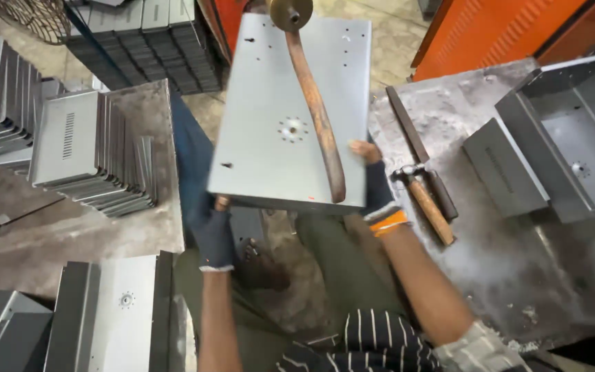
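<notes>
Between two scuffed steel counters (518, 275), a smooth grey sheet-metal panel (270, 103) is held at its near edge by gloved left hand (213, 234) and right hand (379, 193), fingers clenched on it, beneath a rusty curved lever (318, 117), a wooden-handled hammer (425, 200) nearby.

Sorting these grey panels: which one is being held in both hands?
The flat grey panel at centre, gripped by left hand and right hand; the others lie stacked on tables.

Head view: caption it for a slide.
Gloved left hand and right hand hold a grey panel beside a hammer.
</notes>
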